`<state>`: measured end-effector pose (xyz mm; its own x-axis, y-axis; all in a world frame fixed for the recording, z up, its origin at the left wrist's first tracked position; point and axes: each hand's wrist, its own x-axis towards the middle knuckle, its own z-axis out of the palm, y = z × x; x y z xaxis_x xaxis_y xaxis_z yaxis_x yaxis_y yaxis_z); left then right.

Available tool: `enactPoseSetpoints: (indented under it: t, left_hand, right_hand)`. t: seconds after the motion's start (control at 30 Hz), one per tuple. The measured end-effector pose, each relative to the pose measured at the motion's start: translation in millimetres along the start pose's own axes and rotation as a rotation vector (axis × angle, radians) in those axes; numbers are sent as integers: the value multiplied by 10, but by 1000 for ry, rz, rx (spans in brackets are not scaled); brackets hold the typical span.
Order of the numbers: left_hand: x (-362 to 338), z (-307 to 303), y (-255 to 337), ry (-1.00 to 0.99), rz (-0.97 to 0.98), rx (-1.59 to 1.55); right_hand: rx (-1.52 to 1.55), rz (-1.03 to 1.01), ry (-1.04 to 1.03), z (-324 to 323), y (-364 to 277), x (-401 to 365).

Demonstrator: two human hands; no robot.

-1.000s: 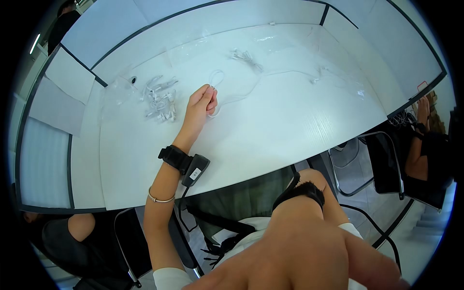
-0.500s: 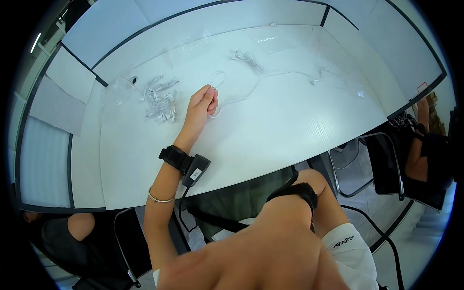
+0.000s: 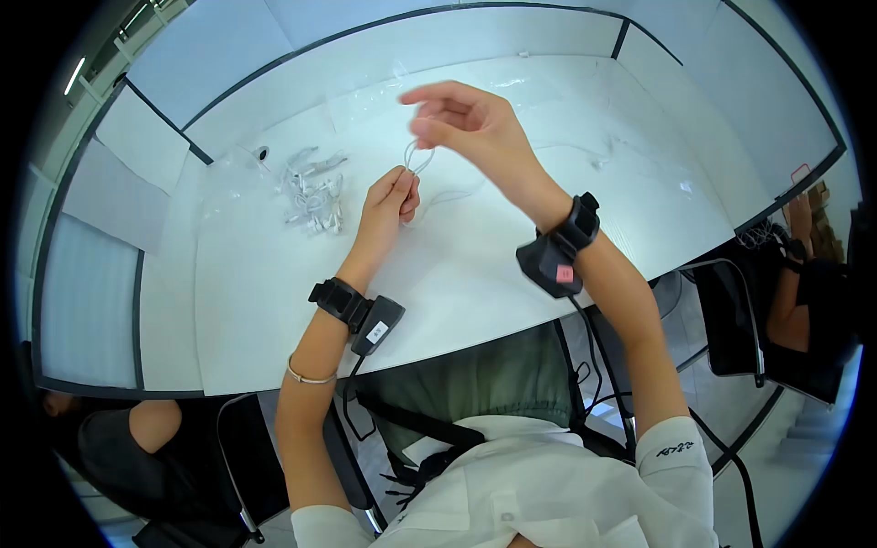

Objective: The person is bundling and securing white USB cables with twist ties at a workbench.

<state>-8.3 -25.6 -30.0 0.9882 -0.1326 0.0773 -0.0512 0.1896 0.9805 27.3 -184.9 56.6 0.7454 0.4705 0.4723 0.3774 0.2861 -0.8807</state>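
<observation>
My left hand (image 3: pixel 393 198) is closed in a fist around a thin white cable (image 3: pixel 421 165), and a small loop of it sticks up above the fingers. More of the cable trails off to the right across the white table (image 3: pixel 466 283). Just above and right of the loop hovers my right hand (image 3: pixel 470 123), index finger stretched out and thumb apart from it, the thumb tip overlapping the top of the loop in this view. Left of my left hand lies a pile of white cables (image 3: pixel 315 194) in clear plastic.
Low white partitions (image 3: pixel 493 32) border the table at the back and sides. Clear plastic (image 3: pixel 224 178) lies at the left and a thin cable end (image 3: pixel 598 163) at the right. A person (image 3: pixel 790 292) sits at far right, another (image 3: pixel 119 457) at lower left.
My right hand has moved from close in front of the camera out over the table, up to the cable loop. My left hand keeps its hold on the cable.
</observation>
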Motion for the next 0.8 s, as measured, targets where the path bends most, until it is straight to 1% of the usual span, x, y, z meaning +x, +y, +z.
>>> enactPoseSetpoints:
  t: [0.13, 0.23, 0.4, 0.43, 0.57, 0.7, 0.8]
  left_hand:
    - [28, -31, 11, 30, 25, 49]
    - [-8, 18, 65, 67, 26, 85]
    - [-21, 50, 95, 77, 23, 100]
    - [-17, 51, 81, 52, 13, 90]
    - [-24, 50, 63, -28, -39, 67]
    - [-21, 44, 55, -102, -88, 77]
    - [-24, 35, 63, -139, -121, 62]
  right_hand:
    - [-132, 168, 94, -374, 471, -15]
    - [-182, 131, 66, -411, 601, -71]
    - [-104, 356, -30, -259, 639, -156]
    - [-76, 400, -55, -231, 640, -168]
    - [-63, 245, -116, -211, 730, -174]
    - [45, 308, -27, -207, 784, -184]
    - [4, 279, -21, -195, 785, -182]
